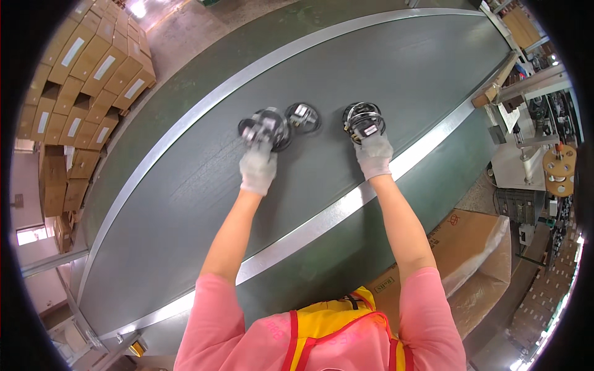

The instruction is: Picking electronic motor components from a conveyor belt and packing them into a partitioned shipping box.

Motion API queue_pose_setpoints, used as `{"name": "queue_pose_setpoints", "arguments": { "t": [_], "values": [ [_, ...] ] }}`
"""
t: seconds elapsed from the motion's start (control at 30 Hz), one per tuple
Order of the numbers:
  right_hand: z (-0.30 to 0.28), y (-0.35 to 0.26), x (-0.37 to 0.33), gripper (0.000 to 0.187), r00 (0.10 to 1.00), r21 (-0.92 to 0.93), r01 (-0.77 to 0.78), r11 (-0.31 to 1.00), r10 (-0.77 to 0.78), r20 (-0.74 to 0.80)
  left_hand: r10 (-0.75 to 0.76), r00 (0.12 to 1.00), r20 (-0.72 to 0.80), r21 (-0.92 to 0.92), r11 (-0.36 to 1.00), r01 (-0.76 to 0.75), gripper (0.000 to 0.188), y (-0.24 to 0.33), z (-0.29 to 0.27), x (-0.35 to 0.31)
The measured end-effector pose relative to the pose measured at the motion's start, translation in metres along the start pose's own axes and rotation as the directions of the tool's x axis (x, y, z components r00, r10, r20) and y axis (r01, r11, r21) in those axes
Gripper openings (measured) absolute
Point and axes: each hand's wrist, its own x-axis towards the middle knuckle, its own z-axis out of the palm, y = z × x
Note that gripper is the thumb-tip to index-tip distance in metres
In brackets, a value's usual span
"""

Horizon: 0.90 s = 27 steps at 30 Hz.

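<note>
Both my hands wear pale work gloves and reach over a grey conveyor belt (204, 167). My left hand (258, 166) is closed on a cluster of black round parts (267, 127) with light labels; motion smears them, so their exact kind cannot be made out. Right beside that cluster, another black round part (303, 117) with a white label rests on the belt. Nearer the belt's right-hand edge, my right hand (375, 151) is closed around the near side of a black round bundle (364, 119) with looped cable-like strands and a white label. Its fingertips are partly hidden beneath the bundle.
Metal rails (328, 224) border the belt. Stacked cardboard boxes (93, 74) stand at the far left. A large open carton (470, 247) with a plastic liner is at my right side. A workbench (526, 161) with tools and a round wooden fixture (559, 170) stands farther right.
</note>
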Motion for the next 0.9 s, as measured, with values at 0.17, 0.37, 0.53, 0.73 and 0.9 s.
{"name": "queue_pose_setpoints", "arguments": {
  "t": [0.17,0.37,0.53,0.73,0.9],
  "values": [
    [-0.024,-0.019,0.014,0.025,0.936,0.895,-0.256,0.366,0.325,0.135,0.031,0.956,-0.293,-0.122,0.99,-0.07,0.031,-0.039,0.0,-0.06],
    [0.011,-0.097,-0.003,0.033,0.964,0.614,0.262,0.744,-0.176,-0.198,0.014,0.982,-0.189,-0.093,0.995,-0.032,0.04,-0.041,0.003,-0.059],
    [0.013,-0.11,-0.018,0.038,0.944,0.623,0.323,0.712,-0.284,-0.165,0.065,0.967,-0.246,-0.072,0.994,-0.085,0.031,-0.037,0.0,-0.053],
    [0.092,-0.107,0.014,0.038,0.95,0.446,0.27,0.853,-0.312,0.022,0.013,0.986,-0.165,-0.201,0.978,-0.047,0.009,-0.007,-0.005,-0.038],
    [-0.055,-0.101,-0.018,0.035,0.983,0.763,0.161,0.626,-0.036,-0.178,-0.449,0.883,-0.141,-0.855,0.505,0.121,0.023,0.038,-0.054,-0.025]
  ]
}}
